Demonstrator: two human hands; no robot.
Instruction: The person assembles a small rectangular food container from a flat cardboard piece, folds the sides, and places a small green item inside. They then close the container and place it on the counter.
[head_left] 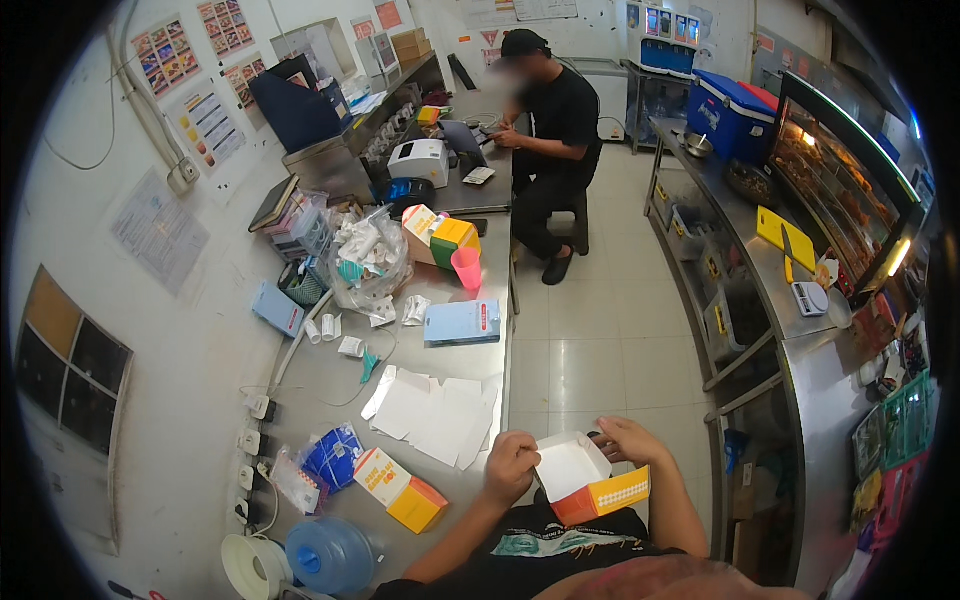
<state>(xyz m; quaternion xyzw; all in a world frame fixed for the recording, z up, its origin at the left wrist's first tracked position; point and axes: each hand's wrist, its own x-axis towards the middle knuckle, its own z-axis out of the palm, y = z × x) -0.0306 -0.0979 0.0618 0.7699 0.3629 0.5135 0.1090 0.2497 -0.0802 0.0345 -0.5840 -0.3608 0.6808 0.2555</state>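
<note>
In front of my lap is a small cardboard food box (612, 497), partly folded, white inside with orange and yellow outer panels. My left hand (513, 466) pinches its left edge. The curled fingers of my right hand (624, 442) are at its far right edge, some of them hidden behind the cardboard. Left of me, flat white carton blanks (432, 415) lie on the steel table (330, 415), close to my left hand. A formed box (400, 492) in white, orange and yellow rests nearer me on the same table.
Farther up the table are a light blue box (462, 323), a pink cup (467, 268) and a bag of crumpled paper (370, 255). A blue water jug (330, 556) stands lower left. Beyond, another person (557, 140) sits. A steel counter (745, 255) runs along the right.
</note>
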